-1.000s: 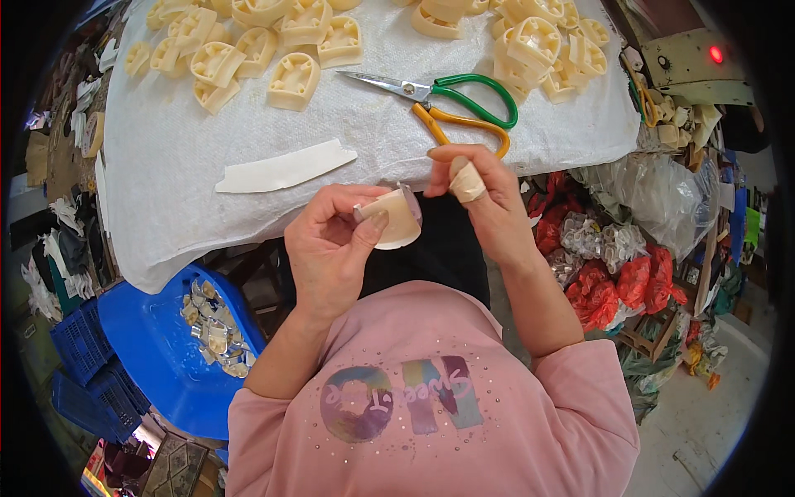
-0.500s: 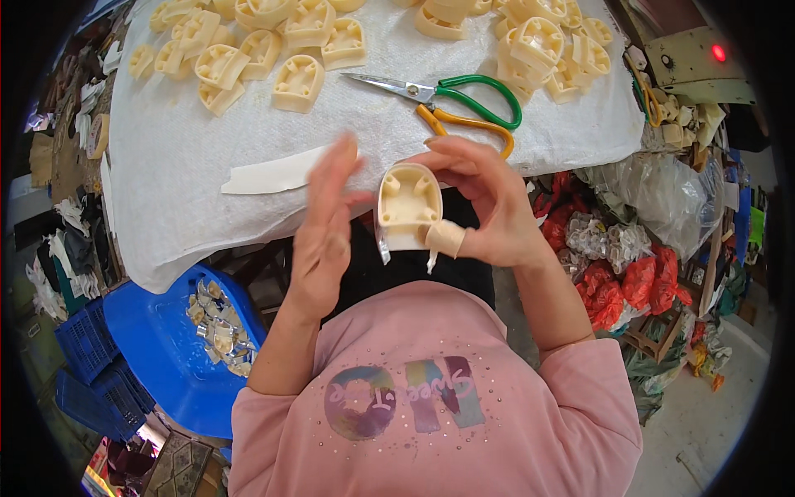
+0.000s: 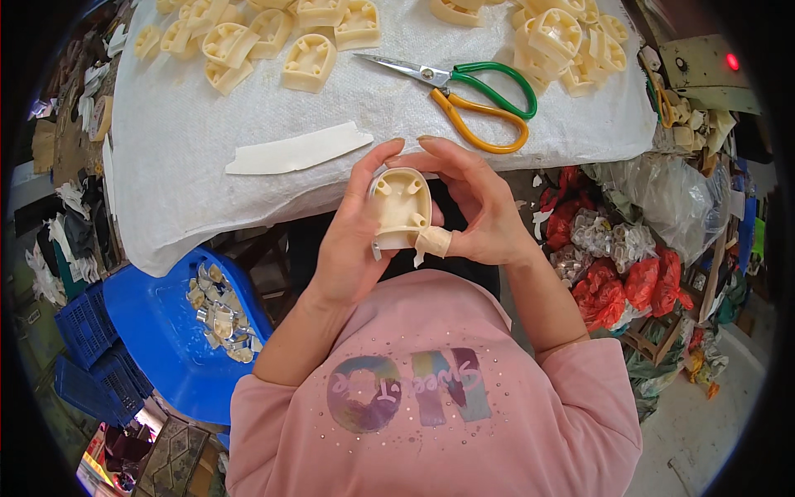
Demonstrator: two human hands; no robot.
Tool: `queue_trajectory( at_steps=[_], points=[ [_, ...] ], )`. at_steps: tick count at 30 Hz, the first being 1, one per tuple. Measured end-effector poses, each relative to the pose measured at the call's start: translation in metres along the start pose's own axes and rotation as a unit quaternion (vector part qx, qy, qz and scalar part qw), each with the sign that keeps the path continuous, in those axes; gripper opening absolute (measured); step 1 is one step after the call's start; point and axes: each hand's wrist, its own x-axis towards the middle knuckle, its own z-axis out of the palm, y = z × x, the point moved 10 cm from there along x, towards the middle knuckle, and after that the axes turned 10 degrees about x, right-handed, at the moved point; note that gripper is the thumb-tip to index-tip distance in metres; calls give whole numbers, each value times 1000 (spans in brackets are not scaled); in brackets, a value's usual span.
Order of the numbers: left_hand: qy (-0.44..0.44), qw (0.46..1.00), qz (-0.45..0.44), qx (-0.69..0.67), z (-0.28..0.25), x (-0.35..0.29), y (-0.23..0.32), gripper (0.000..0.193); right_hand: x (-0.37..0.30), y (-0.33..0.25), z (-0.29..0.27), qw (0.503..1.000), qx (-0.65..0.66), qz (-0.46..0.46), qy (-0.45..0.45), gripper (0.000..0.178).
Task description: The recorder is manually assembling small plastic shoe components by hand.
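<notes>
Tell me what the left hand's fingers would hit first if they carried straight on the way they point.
Probably the scissors on the white cloth: the left hand points up and right past the cream part, though height is unclear.

One head-worn fisheye view looks steeply down from above. The grip sits close and central, the cloth-covered table (image 3: 207, 166) beyond it, the person's pink shirt (image 3: 431, 414) below it. Edges bend toward the dark rim.
</notes>
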Motion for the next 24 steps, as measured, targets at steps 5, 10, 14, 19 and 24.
queue_trajectory(
  at_steps=[5, 10, 14, 19, 24],
  points=[
    [49, 998, 8, -46, -7, 2, -7, 62, -1, 2, 11, 996, -54, -19, -67, 72],
    [42, 998, 30, 47, 0, -2, -3, 69, 3, 6, 3, 997, 64, 12, 30, 40],
    [-20, 998, 48, -19, 10, 1, -5, 73, 14, 28, 9, 954, 258, 140, 62, 21],
    [29, 985, 148, 80, 7, 3, 7, 71, 8, 30, 18, 969, 226, 104, 8, 12],
    [70, 986, 106, 112, 6, -1, 13, 65, -2, 13, 16, 996, 74, -32, 35, 31]
  ],
)
